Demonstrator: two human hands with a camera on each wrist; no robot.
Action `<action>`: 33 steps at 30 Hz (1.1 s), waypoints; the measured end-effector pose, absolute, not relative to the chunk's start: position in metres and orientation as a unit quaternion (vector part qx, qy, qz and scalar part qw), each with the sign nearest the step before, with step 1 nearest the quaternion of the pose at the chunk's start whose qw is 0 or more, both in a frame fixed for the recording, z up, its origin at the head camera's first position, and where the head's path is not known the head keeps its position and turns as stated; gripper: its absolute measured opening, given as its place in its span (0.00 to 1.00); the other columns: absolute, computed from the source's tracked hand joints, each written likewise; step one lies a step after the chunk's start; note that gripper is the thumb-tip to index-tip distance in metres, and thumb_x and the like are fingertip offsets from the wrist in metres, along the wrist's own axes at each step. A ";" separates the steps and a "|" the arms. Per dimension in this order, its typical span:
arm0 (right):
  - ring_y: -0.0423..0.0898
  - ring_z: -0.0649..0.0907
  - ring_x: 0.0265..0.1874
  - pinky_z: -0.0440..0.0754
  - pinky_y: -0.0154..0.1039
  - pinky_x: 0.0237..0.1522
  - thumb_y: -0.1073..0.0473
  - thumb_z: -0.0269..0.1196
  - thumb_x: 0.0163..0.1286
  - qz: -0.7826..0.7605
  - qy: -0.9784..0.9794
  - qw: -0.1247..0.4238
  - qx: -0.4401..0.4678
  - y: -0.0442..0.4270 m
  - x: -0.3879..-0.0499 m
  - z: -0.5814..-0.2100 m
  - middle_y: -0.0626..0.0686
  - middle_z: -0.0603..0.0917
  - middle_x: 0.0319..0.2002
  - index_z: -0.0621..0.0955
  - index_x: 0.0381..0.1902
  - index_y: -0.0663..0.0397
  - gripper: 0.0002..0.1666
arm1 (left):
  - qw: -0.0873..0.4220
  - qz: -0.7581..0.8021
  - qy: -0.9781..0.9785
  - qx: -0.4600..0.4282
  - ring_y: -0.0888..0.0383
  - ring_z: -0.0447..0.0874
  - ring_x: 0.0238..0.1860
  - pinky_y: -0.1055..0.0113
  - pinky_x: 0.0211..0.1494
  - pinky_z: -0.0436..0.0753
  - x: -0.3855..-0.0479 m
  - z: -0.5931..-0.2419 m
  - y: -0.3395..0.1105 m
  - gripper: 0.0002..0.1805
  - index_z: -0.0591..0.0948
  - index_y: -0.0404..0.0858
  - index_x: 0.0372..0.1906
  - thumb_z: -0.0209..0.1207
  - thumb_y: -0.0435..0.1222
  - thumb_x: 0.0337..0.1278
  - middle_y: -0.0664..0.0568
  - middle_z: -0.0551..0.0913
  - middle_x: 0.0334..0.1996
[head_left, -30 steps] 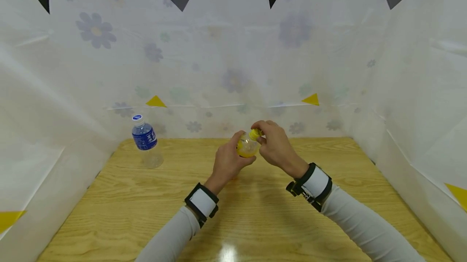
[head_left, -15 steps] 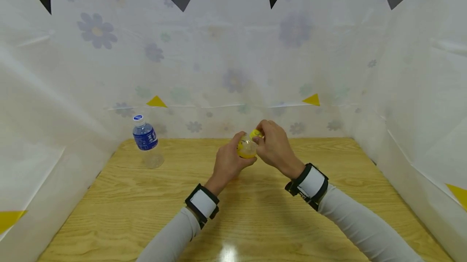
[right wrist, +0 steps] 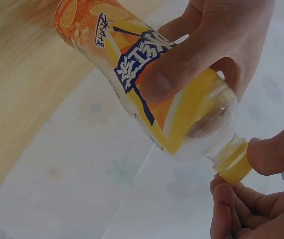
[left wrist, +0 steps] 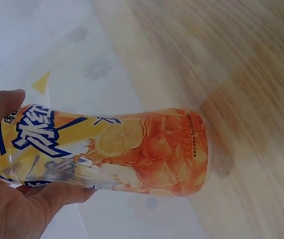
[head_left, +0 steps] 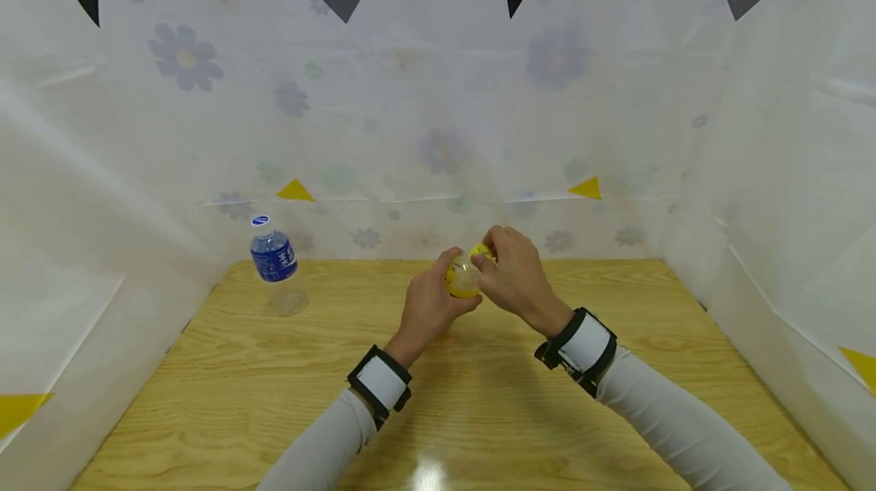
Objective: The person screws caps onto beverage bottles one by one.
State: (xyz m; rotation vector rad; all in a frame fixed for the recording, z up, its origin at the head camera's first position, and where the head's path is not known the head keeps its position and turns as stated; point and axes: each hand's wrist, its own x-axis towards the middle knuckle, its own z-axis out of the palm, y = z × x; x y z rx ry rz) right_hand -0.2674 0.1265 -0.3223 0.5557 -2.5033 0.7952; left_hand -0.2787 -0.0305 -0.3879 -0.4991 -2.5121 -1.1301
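Observation:
A clear drink bottle with a yellow and orange iced tea label (left wrist: 152,154) is in all three views, its base close to the table. My left hand (head_left: 427,297) grips it round the upper part, the thumb lying across the label in the right wrist view. On the bottle's neck is a yellow cap (right wrist: 235,167). My right hand (head_left: 515,274) pinches that cap between thumb and fingers. No liquid shows through the clear shoulder. From the head, most of the bottle (head_left: 463,278) is hidden below its shoulder.
A clear bottle with a blue label and white cap (head_left: 274,263) stands upright at the table's back left. The wooden table (head_left: 342,400) meets white flowered sheeting (head_left: 438,96) at the back and both sides. Black and yellow triangles mark the sheeting.
My right hand has shifted slightly left and turned round the cap since a second ago, its fingers changing place on it. The left hand and bottle have stayed nearly still.

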 end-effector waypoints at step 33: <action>0.59 0.81 0.48 0.83 0.53 0.48 0.79 0.58 0.66 0.273 -0.909 0.210 0.233 0.127 -0.261 -0.322 0.62 0.82 0.48 0.78 0.53 0.65 0.19 | 0.161 -0.396 -0.888 -0.169 0.50 0.87 0.42 0.58 0.40 0.84 -0.281 -0.388 -0.031 0.43 0.72 0.46 0.71 0.78 0.46 0.47 0.45 0.87 0.48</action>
